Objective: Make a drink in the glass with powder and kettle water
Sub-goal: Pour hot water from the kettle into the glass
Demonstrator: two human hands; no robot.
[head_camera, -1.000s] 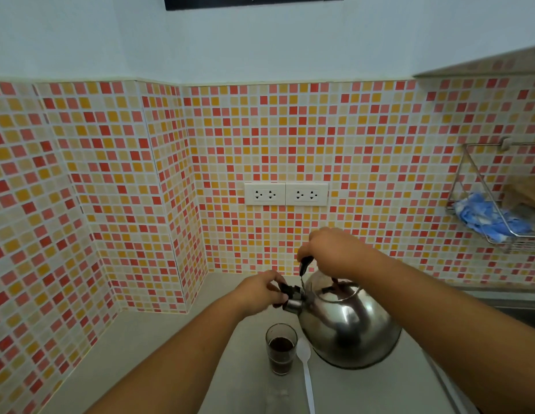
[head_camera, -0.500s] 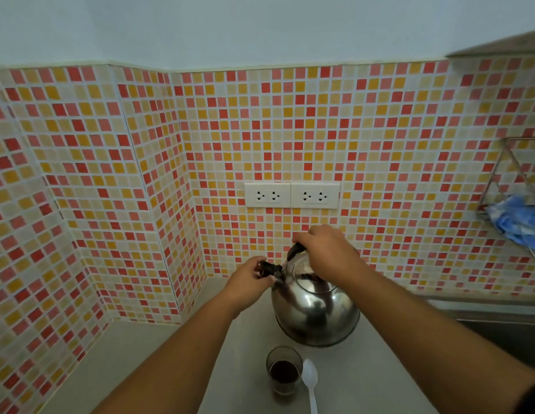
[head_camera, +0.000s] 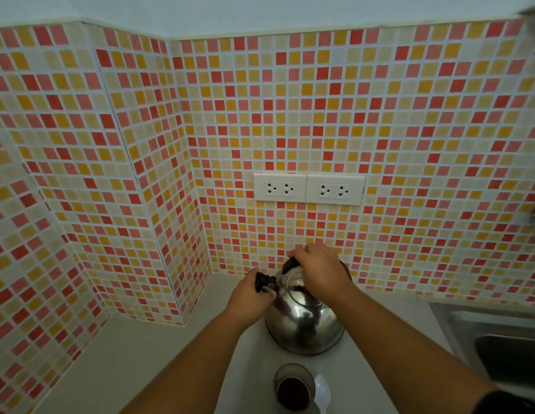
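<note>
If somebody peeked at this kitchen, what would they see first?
Probably the red-and-orange tiled wall filling most of the view. Low in the middle, both hands hold a shiny steel kettle on the counter. Nearer the person stand a glass of dark drink and a white spoon.

A mosaic of red, orange and cream tiles [head_camera: 320, 115] lines a kitchen corner beneath a pale painted wall [head_camera: 260, 10], with twin white sockets [head_camera: 309, 189], a grey countertop [head_camera: 134, 363] and a steel sink [head_camera: 499, 342] at right.
</note>
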